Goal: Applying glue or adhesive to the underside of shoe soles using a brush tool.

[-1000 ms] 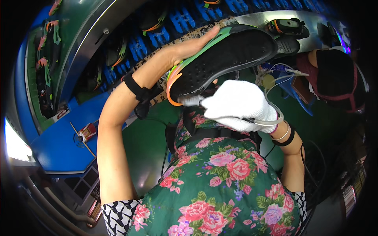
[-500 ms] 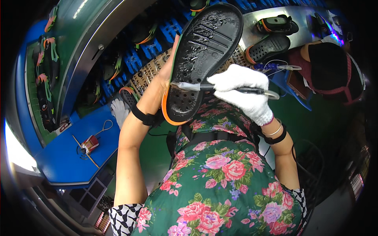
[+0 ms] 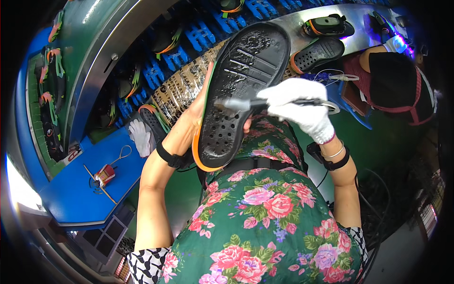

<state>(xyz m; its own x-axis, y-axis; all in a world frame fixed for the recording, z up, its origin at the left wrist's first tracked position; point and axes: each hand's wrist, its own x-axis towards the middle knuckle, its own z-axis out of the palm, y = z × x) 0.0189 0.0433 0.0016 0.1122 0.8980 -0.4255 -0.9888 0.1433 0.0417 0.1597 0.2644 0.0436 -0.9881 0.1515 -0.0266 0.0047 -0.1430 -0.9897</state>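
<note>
My bare left hand [image 3: 195, 108] is wrapped around the left edge of a large black shoe sole [image 3: 253, 54], with fingertips showing at its right side too. The sole is tilted upright in front of me, its ridged, hole-dotted face toward me. Orange and green trim runs along its left edge, and wet, shiny streaks cover parts of the face. In a white knit glove, my right hand [image 3: 298, 104] is closed around the handle of a brush [image 3: 231, 104]. The pale bristles lie across the middle of the sole, seemingly touching it.
Behind the sole, blue racks [image 3: 201, 37] hold several shoe parts near a cardboard strip [image 3: 182, 90]. Another black sole [image 3: 319, 53] lies on the metal surface at right. A white glove [image 3: 140, 135] and red container [image 3: 105, 175] rest on the blue table [image 3: 71, 194]. Someone in maroon and black [image 3: 395, 83] is at right.
The sole has come down slightly toward me. My right hand and the brush have shifted a little right, and the bristles have moved in from the sole's left edge.
</note>
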